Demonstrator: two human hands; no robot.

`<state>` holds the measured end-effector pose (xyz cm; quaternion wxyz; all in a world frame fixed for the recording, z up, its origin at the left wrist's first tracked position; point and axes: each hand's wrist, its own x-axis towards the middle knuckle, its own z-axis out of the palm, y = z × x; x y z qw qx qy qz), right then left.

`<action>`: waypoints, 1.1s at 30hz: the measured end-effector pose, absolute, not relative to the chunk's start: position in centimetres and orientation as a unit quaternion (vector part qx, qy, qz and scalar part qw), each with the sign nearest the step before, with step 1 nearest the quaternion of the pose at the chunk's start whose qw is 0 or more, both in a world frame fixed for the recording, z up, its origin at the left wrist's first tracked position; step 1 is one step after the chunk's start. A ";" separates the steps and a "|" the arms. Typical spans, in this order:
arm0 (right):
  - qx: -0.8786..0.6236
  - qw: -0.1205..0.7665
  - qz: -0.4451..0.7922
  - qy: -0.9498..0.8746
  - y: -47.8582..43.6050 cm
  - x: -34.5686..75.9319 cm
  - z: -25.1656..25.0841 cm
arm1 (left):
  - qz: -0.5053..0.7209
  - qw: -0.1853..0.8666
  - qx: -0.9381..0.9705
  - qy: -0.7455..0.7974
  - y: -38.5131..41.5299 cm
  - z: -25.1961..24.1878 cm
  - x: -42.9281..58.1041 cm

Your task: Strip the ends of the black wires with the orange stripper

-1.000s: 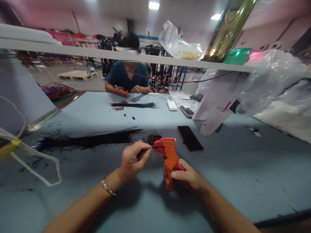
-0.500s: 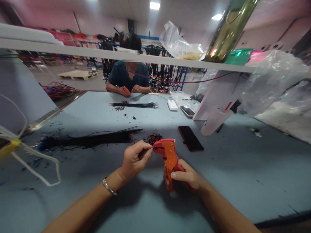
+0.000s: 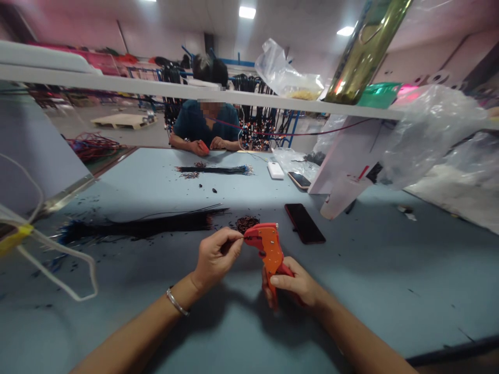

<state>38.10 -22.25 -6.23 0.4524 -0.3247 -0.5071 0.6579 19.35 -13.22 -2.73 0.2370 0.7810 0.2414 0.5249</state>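
Observation:
My right hand (image 3: pixel 292 283) is wrapped round the handles of an orange and red wire stripper (image 3: pixel 272 246), held upright above the table with its jaws facing left. My left hand (image 3: pixel 220 254) pinches a thin dark wire (image 3: pixel 244 238) between thumb and fingertips, its tip at the stripper's jaws. Most of this wire is hidden by the fingers. Just behind the stripper's head lies a pile of short dark wire pieces (image 3: pixel 246 223). To the left, a long bundle of black wires (image 3: pixel 156 224) rests on the table, with blue ends at its far left.
A dark phone (image 3: pixel 304 223) lies right of the stripper, near a clear cup (image 3: pixel 345 195) beside the shelf's upright. Across the table (image 3: pixel 390 275), a co-worker (image 3: pixel 208 122) holds a red tool behind another wire bundle (image 3: pixel 218 170). A white cable loop (image 3: pixel 93 278) hangs at left.
Both hands keep almost the same pose, the wire still at the stripper's jaws. The whole view has shifted very slightly.

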 end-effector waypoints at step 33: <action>-0.468 0.451 0.615 -0.445 -21.9 36.7 -6.8 | 0.421 0.401 0.733 0.352 -12.0 -5.3 19.8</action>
